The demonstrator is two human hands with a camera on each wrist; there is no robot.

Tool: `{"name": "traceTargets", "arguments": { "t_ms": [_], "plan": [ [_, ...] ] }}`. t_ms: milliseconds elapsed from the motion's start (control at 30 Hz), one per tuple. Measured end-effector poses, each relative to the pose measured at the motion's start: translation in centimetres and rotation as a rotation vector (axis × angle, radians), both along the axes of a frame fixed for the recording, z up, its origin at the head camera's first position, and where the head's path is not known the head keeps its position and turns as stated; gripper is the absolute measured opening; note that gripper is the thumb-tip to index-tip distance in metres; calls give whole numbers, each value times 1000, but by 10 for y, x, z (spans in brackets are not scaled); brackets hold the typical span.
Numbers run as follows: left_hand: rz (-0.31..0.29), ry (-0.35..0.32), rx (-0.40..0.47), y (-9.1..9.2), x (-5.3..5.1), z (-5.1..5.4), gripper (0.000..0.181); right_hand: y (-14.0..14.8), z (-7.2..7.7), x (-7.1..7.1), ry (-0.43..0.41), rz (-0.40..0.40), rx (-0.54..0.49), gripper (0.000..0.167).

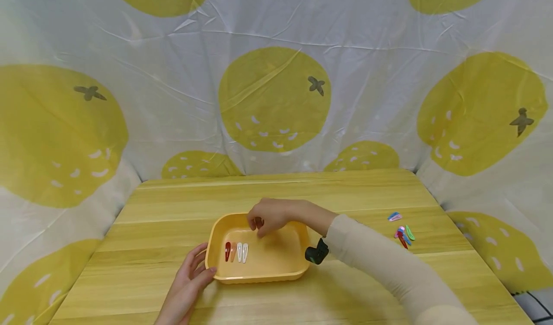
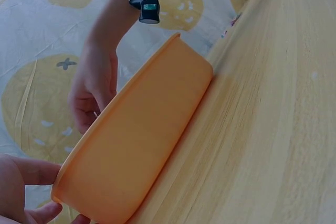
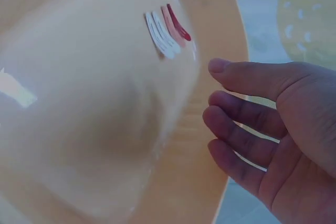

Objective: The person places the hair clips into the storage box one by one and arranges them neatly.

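Note:
A yellow plastic tray [image 1: 276,274] rests on the table. Inside it, toward the left, hair clips lie side by side: a dark red clip [image 1: 227,251], an orange-pink clip [image 1: 233,252] and two white clips [image 1: 243,252]. My left hand [image 1: 190,279] grips the tray's left front corner, thumb on the rim and fingers along the outer wall. Over the tray's far side hovers my right hand [image 1: 272,217], its fingers loosely bent. In the right wrist view, thumb and fingers of the right hand [image 3: 278,124] stand apart, with nothing visible between them.
Toward the table's right side lies a small pile of loose hair clips [image 1: 404,234] in red, green, blue and pink. Just behind it are blue and pink clips [image 1: 395,216]. A fruit-patterned cloth [image 1: 276,99] hangs behind the wooden table [image 1: 173,210].

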State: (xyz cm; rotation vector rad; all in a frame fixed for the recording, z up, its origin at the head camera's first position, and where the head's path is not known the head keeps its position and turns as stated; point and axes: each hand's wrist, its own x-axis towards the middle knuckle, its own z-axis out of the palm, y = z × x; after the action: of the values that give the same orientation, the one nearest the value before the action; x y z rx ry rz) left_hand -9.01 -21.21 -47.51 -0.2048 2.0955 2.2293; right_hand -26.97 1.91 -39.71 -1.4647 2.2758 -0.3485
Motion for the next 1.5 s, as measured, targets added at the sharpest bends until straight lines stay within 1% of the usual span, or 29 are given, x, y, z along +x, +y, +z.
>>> {"name": "traceTargets", "arguments": {
  "t_ms": [100,233,567,800,1000,1233,1400,1500],
  "plan": [
    [0,-3,-2,0,0,0,69,5,3,0,-5,1,-5,17],
    [4,-8,-7,0,0,-1,69,12,7,-1,8,8,-8,17],
    [12,-20,-19,1,-1,0,69,30,15,-3,20,-13,-4,17],
    [11,-15,-16,0,-1,-1,69,42,19,-5,-2,-25,-24,19],
    [10,-19,-19,0,-2,-1,69,54,26,-7,-30,-54,-23,20],
    [14,-23,-24,1,-2,1,69,69,33,-10,-67,-79,-26,20],
    [13,-17,-26,1,-2,1,69,80,35,-12,-72,-79,-21,20],
    [12,-16,-26,0,-2,0,69,88,36,-14,-78,-92,-19,21]
  ]
}}
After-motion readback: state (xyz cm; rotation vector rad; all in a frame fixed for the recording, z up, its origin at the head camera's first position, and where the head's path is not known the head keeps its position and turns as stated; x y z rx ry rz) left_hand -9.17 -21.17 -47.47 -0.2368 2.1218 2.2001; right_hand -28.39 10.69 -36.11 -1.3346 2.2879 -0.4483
